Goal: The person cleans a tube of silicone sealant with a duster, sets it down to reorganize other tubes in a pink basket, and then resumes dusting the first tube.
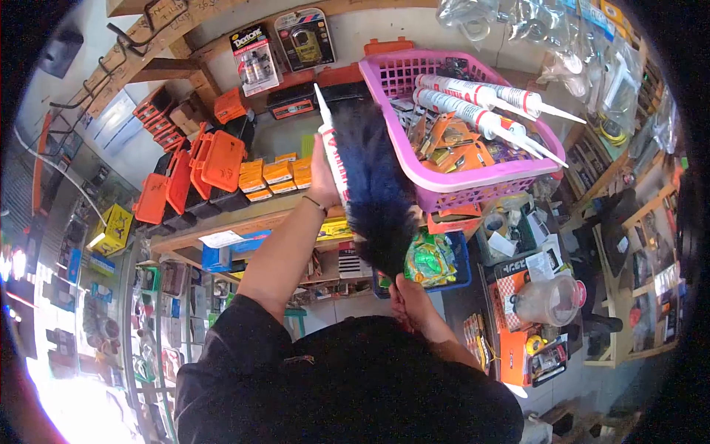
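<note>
My left hand [322, 176] is wrapped round a white sealant cartridge [338, 166] with red lettering, its long nozzle pointing up. Low in the middle, my right hand [414, 302] grips a dark feather duster [377, 185] by its handle. The duster's fluffy head lies right alongside the cartridge and covers part of it. Up and to the right, a pink plastic basket [473, 176] holds several more sealant cartridges [458, 107] lying over small orange-carded packets [455, 144].
Orange toolboxes [220, 163] and small yellow boxes [278, 172] line the wooden shelf on the left. A blue bin with green packets [431, 255] sits below the basket. To the right stands a clear plastic jar [547, 302]. Plastic bags [529, 26] hang at upper right.
</note>
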Demonstrator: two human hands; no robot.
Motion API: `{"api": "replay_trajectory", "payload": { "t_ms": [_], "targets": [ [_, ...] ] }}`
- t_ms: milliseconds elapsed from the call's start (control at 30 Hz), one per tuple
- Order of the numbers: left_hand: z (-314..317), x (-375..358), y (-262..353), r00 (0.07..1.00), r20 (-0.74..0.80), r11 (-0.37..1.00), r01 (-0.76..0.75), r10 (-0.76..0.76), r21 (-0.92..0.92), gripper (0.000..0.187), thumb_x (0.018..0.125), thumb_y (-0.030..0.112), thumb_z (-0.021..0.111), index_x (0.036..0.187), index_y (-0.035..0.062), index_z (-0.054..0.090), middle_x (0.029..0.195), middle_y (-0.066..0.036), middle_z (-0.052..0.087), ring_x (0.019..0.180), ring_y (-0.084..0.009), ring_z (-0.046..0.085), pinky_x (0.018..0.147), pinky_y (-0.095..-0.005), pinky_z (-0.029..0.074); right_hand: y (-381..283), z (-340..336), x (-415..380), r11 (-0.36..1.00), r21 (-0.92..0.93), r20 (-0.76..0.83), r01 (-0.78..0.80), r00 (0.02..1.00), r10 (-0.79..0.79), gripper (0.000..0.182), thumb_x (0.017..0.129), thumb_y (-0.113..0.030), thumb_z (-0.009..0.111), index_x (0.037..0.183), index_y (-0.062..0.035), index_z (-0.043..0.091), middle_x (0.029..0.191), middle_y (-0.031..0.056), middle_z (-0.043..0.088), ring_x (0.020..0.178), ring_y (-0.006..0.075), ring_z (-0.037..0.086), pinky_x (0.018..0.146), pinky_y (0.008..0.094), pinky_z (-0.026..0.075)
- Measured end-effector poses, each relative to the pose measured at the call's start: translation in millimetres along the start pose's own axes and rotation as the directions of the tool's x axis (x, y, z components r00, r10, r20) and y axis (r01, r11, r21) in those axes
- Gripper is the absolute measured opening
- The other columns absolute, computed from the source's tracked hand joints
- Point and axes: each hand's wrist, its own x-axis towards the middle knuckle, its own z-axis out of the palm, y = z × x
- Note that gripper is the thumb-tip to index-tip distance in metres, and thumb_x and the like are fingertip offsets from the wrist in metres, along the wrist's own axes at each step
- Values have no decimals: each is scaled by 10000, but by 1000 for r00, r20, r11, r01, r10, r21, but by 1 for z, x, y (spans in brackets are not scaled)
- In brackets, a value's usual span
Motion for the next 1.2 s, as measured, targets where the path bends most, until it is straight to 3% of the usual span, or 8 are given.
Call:
{"api": "replay_trajectory", "payload": {
  "t_ms": [200, 267, 533, 600, 667, 800, 1067, 1200],
  "targets": [
    [-64, 31, 10, 828, 524, 970, 244, -200, -16, 572, 827, 525, 332, 1113, 46, 457, 970, -168, 534, 864, -338, 535, 793, -488, 421, 15, -6, 12, 974, -210, 63, 81, 996, -69, 426, 868, -432, 364, 617, -98, 444, 464, -6, 387, 383, 104, 342, 374, 247, 257],
    [-36, 18, 0, 995, -54, 996, -81, 80, -22, 601, 819, 552, 326, 1125, 51, 453, 1021, -149, 522, 953, -313, 502, 851, -445, 399, 10, -5, 11, 984, -107, 69, 139, 989, -133, 423, 872, -425, 357, 625, -95, 452, 470, -1, 403, 389, 110, 355, 379, 247, 266],
    [-65, 34, 6, 886, 430, 984, 169, -176, 56, 636, 772, 616, 341, 1012, 49, 498, 891, -162, 554, 764, -290, 561, 657, -422, 479, 24, -8, 16, 878, -392, 139, 275, 961, -239, 442, 871, -426, 350, 630, -73, 463, 484, 22, 417, 428, 131, 395, 405, 255, 287],
    [-13, 17, -5, 977, -171, 992, -122, 126, 34, 574, 800, 567, 346, 996, 55, 515, 944, -151, 550, 836, -294, 544, 716, -418, 462, 19, -14, 16, 961, -200, 97, 189, 980, -173, 439, 864, -427, 371, 635, -68, 473, 494, 23, 423, 444, 128, 404, 409, 258, 292],
    [5, -2, -1, 991, -131, 998, 42, -37, 38, 513, 821, 519, 349, 993, 65, 514, 959, -134, 547, 904, -294, 523, 765, -412, 442, 15, -13, 12, 998, 13, 84, 55, 995, -56, 432, 860, -426, 387, 642, -66, 483, 502, 23, 428, 457, 124, 411, 413, 260, 297],
    [-79, 42, 4, 865, 483, 990, 135, -134, 33, 490, 782, 498, 444, 993, 59, 496, 848, -142, 550, 708, -292, 539, 664, -439, 456, 32, -12, 10, 979, -163, 97, 123, 989, -109, 368, 872, -404, 376, 670, -104, 443, 455, -18, 358, 328, 81, 315, 301, 227, 229],
    [-27, 11, 2, 997, -52, 995, 58, -53, 86, 558, 815, 541, 355, 1080, 72, 500, 997, -133, 556, 888, -286, 539, 836, -420, 416, 13, -15, -3, 998, 52, 91, 25, 995, -29, 371, 873, -408, 373, 682, -97, 440, 451, -11, 363, 323, 84, 315, 292, 213, 227],
    [-43, 28, 2, 752, 629, 967, 256, -195, -6, 644, 775, 621, 336, 1043, 63, 516, 982, -170, 545, 884, -322, 529, 805, -458, 420, 15, -13, 0, 978, -174, 60, 118, 992, -109, 404, 871, -433, 353, 648, -103, 423, 438, -14, 348, 306, 84, 306, 273, 219, 233]
  ]
}}
